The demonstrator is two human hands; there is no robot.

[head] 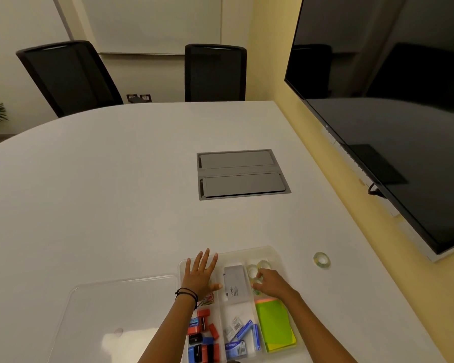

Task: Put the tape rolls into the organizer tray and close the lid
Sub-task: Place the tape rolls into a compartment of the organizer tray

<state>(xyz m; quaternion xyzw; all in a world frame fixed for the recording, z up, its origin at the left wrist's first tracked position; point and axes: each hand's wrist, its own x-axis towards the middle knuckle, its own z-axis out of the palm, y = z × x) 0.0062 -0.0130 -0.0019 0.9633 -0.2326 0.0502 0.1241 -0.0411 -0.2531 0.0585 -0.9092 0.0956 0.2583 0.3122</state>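
Observation:
The clear organizer tray [273, 251] lies at the table's near edge. Two clear tape rolls [257, 268] lie in its back right compartment. My right hand [271, 285] reaches into that compartment, fingers curled around another tape roll that they mostly hide. My left hand [199, 275] rests flat on the tray's back left corner with its fingers spread, holding nothing. One more tape roll [321, 259] lies on the table to the right of the tray. The transparent lid [121, 310] lies flat on the table to the left of the tray.
The tray also holds a grey stapler box [236, 285], green sticky notes [274, 326], staple packs [243, 332] and red, blue and black clips [203, 334]. A grey cable hatch [241, 174] is set in the white table. A wall screen [393, 106] hangs at right. Two black chairs stand behind.

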